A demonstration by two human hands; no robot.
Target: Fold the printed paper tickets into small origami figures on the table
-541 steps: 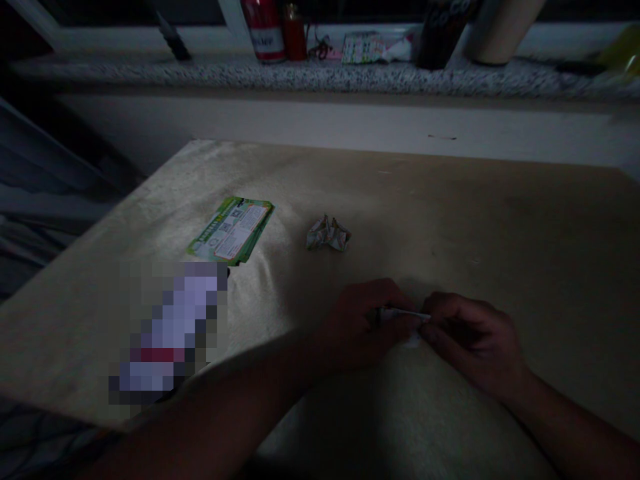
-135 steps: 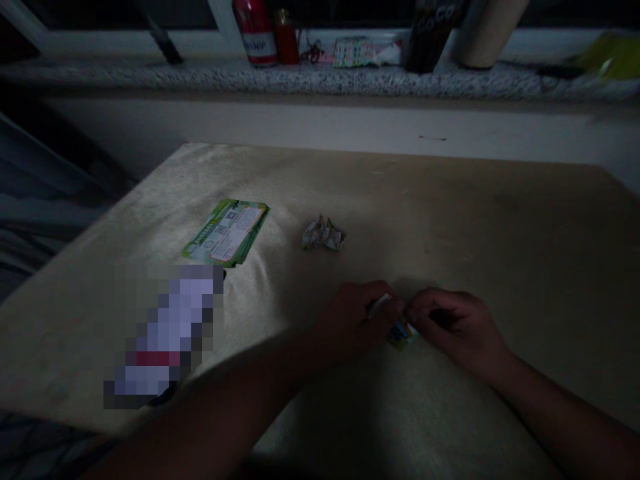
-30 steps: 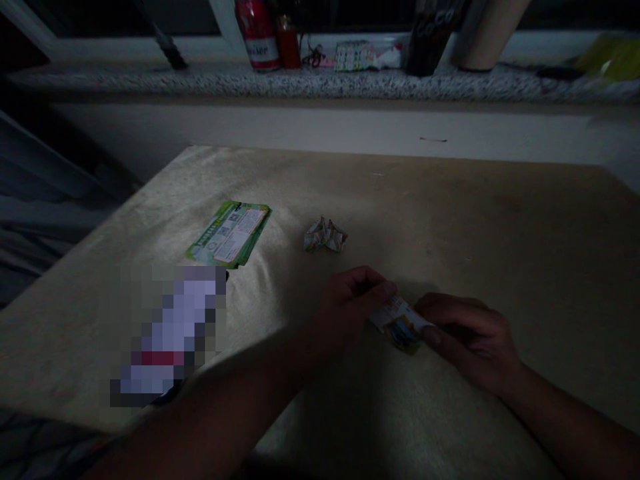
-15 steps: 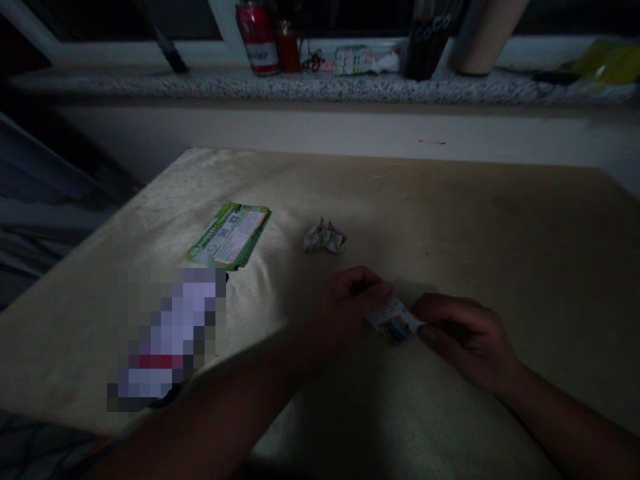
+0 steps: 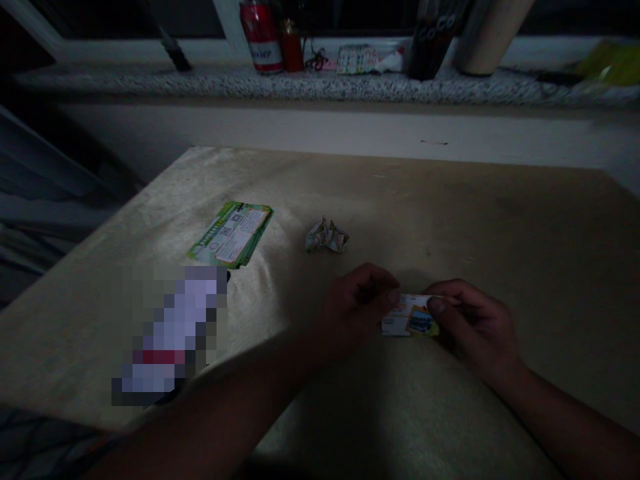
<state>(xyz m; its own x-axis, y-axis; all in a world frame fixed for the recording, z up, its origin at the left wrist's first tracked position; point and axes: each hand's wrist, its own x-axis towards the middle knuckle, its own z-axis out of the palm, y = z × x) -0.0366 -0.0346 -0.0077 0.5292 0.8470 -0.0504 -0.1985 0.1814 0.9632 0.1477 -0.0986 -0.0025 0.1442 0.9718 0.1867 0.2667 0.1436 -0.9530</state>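
Just above the table [image 5: 500, 220] we hold a small printed paper [image 5: 410, 323] between our two hands. Our left hand [image 5: 356, 308] pinches its left end, and our right hand [image 5: 475, 328] pinches its right end. Behind it lie a crumpled paper ball [image 5: 327, 236] and a green card [image 5: 231, 234].

Counts, dim light: 2 hands, left hand [image 5: 357, 308] & right hand [image 5: 475, 327]. 1 small printed paper [image 5: 410, 323] betw. them. On desk [image 5: 500, 220]: 1 green leaflet stack [image 5: 231, 234] twd left edge, 1 crumpled paper ball [image 5: 327, 237] mid-desk, 1 blurred-out item nr front-left corner. Sill beyond far edge: 1 red can [image 5: 260, 33], 1 small red bottle [image 5: 292, 45], 1 dark cup [image 5: 436, 37], 1 pale cylinder [image 5: 493, 33], 1 flat packet [image 5: 367, 59].
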